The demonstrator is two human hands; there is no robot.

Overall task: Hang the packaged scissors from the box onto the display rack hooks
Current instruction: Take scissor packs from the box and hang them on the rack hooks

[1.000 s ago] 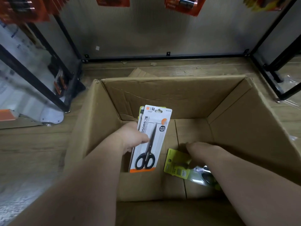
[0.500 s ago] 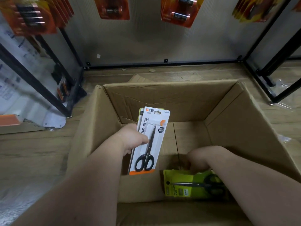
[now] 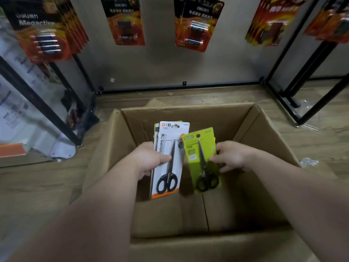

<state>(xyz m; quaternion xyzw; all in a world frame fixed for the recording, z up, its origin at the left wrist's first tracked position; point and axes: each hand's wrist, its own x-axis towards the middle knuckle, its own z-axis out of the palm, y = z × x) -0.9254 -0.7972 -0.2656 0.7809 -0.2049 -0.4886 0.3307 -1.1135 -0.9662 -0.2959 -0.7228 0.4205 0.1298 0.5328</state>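
Left hand (image 3: 151,159): fingers gripped white scissors pack (image 3: 170,163), upright, another pack behind it. Right hand (image 3: 230,157): fingers pinched green scissors pack (image 3: 203,161), its edge overlapping the white one. Both were held over the open cardboard box (image 3: 264,148). Battery packs (image 3: 196,25) hung on the rack (image 3: 151,69) beyond.

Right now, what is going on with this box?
A person is unpacking an open cardboard box. The left hand grips a white scissors pack, with another pack behind it; the right hand pinches a green scissors pack beside it. Both are over the box, not yet hung. Battery packs hang on the rack behind.
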